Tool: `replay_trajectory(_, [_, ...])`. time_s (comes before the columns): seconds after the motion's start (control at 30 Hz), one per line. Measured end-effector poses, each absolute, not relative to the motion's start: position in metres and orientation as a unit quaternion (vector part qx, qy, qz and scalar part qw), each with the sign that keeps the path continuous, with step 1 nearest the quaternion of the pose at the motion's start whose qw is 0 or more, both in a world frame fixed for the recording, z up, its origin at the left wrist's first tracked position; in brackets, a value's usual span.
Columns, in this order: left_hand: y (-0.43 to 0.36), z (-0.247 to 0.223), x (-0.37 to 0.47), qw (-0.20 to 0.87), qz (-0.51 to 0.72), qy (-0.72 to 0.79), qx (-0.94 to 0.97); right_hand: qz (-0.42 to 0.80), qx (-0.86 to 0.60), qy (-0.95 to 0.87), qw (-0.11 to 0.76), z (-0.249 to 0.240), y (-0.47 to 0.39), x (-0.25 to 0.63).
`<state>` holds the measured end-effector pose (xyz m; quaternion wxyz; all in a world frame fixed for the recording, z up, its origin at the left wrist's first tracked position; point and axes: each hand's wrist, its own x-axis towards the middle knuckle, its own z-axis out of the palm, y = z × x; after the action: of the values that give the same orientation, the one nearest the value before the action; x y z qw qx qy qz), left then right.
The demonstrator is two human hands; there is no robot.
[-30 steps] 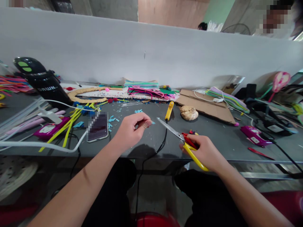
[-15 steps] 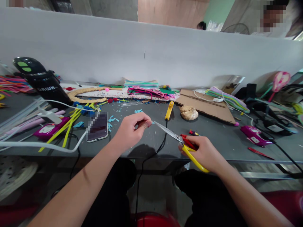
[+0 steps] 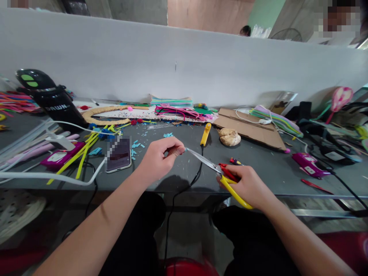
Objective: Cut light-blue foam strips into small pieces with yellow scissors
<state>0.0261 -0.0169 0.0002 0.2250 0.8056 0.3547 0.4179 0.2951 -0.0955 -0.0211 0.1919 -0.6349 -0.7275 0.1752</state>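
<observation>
- Scissors (image 3: 215, 167) with red-and-yellow handles, held over the near part of the grey table (image 3: 264, 157), blades looking nearly closed and pointing toward the left hand.
- Right hand (image 3: 248, 184): curled firmly around the handles, fingers closed on them; how the fingers sit inside the loops cannot be told.
- Left hand (image 3: 161, 157): thumb and forefinger pinched together at the tips, with hardly a gap between them.
- Phone (image 3: 119, 155): lying on the table, near the left wrist.
- Yellow tool (image 3: 205, 135) with a black cord: beyond the blades.
- Blue scrap (image 3: 186, 148): in the left fingertips, its end at the scissor tips; whether metal touches it is too small to tell.
</observation>
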Motion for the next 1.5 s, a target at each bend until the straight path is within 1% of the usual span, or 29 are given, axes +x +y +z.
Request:
replay_trajectory(0.37, [-0.0168,-0.0005,0.0258,0.232,0.419,0.352,0.805,0.184,-0.639,-0.723,0.188,-0.0215,-0.0953,0.2959])
replay_trajectory(0.53, [-0.0158,-0.0011,0.0257,0.235,0.423,0.351,0.802,0.215,-0.634,-0.714,0.207,-0.0259,-0.0938,0.2988])
replay_trajectory(0.67, [-0.015,-0.0021,0.0256,0.229,0.424,0.353,0.802,0.224,-0.63,-0.716,0.203,-0.0269,-0.0934,0.2991])
replay_trajectory(1.03, [-0.0165,-0.0002,0.0263,0.231,0.422,0.355,0.801,0.201,-0.639,-0.719,0.185,-0.0226,-0.0956,0.2969])
replay_trajectory(1.5, [-0.0167,-0.0011,0.026,0.228,0.423,0.357,0.801,0.186,-0.642,-0.719,0.19,-0.0235,-0.0953,0.2968])
